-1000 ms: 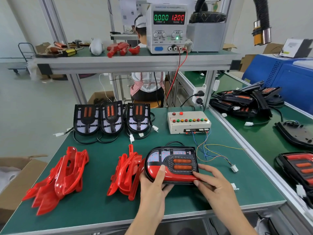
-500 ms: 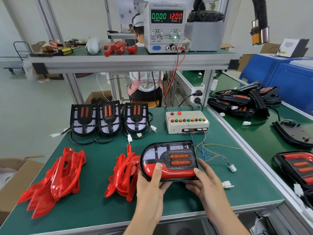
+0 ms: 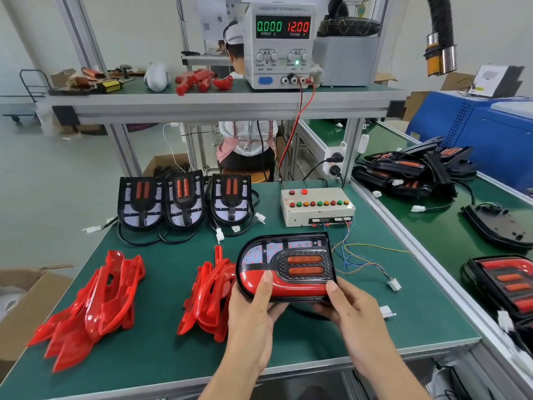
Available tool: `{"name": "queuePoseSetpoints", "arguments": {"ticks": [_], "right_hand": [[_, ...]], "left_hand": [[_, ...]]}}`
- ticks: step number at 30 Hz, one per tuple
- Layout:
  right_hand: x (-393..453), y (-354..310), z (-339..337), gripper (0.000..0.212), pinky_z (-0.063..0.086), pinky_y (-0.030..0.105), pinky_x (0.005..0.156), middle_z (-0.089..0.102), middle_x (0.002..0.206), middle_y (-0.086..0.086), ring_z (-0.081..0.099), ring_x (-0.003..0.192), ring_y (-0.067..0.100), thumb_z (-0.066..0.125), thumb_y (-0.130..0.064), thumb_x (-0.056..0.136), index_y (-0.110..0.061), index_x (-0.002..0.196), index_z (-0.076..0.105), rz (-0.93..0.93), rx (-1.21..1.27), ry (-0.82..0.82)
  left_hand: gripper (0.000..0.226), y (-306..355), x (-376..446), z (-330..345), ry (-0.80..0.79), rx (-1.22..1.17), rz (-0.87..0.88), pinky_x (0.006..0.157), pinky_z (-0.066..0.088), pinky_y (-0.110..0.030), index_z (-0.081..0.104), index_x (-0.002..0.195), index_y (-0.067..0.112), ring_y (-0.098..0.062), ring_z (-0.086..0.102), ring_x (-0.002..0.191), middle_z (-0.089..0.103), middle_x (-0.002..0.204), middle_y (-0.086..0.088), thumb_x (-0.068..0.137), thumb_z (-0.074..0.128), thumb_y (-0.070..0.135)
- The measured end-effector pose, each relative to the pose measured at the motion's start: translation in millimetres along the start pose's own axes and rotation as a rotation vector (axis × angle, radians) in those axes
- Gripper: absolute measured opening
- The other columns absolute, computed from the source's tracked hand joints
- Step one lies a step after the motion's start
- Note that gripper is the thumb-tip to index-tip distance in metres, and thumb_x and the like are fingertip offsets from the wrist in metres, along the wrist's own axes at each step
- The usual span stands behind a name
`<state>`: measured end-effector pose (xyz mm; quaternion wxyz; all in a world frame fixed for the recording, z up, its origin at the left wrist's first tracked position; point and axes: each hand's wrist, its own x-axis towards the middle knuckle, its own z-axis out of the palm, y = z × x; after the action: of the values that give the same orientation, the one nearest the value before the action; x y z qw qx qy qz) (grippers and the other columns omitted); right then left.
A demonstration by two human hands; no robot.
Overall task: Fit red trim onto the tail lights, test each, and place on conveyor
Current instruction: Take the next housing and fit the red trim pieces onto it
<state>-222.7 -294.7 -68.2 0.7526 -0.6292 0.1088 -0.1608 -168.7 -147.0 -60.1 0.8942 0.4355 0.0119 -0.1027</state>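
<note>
Between both hands, trimmed tail light.

- We see a bright, evenly lit scene, the light coming from above and from the pale space at the left.
- Shadows are soft and short: a dim one lies on the green mat under the tail light we hold.
- The glossy red trim and the red trim piles carry white highlights.
- The power supply display glows sharp and readable.
- Wide-angle distortion bends the frame posts and the conveyor edge outward.
- The lower corners smear; the far background is softer.
</note>
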Motion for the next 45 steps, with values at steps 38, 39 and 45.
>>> {"name": "queuePoseSetpoints", "arguments": {"ticks": [38,39,45], "right_hand": [[-16,15,30,0.024,0.059,0.023,0.076,0.077,0.11,0.008,0.074,0.1,0.02,0.057,-0.013,0.099,-0.019,0.108,0.079,0.051,0.292,0.309],[-16,15,31,0.024,0.059,0.024,0.076,0.077,0.109,0.008,0.074,0.099,0.019,0.058,-0.013,0.099,-0.019,0.108,0.079,0.048,0.295,0.317],[-21,19,36,0.024,0.06,0.023,0.074,0.077,0.107,0.01,0.075,0.098,0.02,0.056,-0.008,0.1,-0.014,0.108,0.078,0.076,0.314,0.346]], "left_hand": [[0.045,-8,2,-2,-0.066,-0.037,-0.069,0.085,0.061,-0.031,0.058,0.13,0.007,-0.028,0.071,0.113,0.071,0.125,-0.015,0.09,0.058,0.029],[0.046,-7,2,-1,-0.07,-0.064,-0.09,0.086,0.061,-0.033,0.057,0.131,0.009,-0.029,0.07,0.114,0.071,0.126,-0.016,0.09,0.058,0.032],[0.048,-11,0,6,-0.108,-0.035,-0.042,0.091,0.06,-0.038,0.051,0.135,0.012,-0.034,0.067,0.12,0.069,0.13,-0.014,0.09,0.063,0.021]]}}
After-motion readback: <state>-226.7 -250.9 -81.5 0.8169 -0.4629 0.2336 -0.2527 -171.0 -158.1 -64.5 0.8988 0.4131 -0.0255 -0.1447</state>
